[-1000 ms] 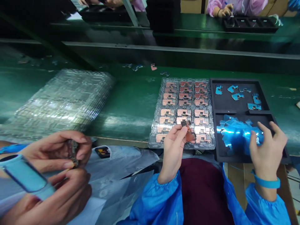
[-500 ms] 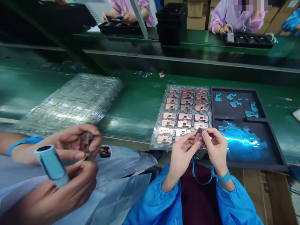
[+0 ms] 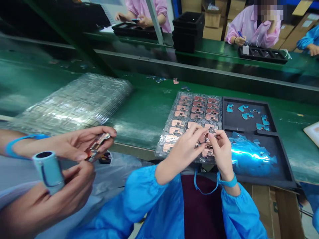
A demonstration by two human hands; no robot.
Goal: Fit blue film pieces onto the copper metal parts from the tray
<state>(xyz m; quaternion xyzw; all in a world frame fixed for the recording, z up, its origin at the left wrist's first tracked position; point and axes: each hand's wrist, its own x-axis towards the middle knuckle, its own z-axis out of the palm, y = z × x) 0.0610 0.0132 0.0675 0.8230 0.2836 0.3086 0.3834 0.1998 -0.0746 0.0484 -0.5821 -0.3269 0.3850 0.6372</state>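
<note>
My left hand [image 3: 184, 147] and my right hand [image 3: 221, 149] meet over the near edge of a clear blister tray [image 3: 164, 139]. Both pinch a small copper-coloured part [image 3: 211, 130] between their fingertips. The tray's pockets hold several copper parts [image 3: 196, 109] in rows. To its right lies a black foam tray [image 3: 284, 156]: its far compartment holds several small blue film pieces [image 3: 245, 115], its near compartment a heap of shiny blue film [image 3: 251, 154]. Both my arms wear blue sleeves, and a blue strap circles my right wrist.
A stack of clear blister trays [image 3: 74, 103] lies on the green belt [image 3: 139, 109] at the left. A co-worker's hands [image 3: 74, 146] at the lower left hold a small part and a blue cylinder [image 3: 48, 171]. Across the belt, people in pink work at black trays [image 3: 264, 53].
My right hand left the blue film heap and came over to my left hand. Both now pinch the copper part, held a little farther over the clear tray.
</note>
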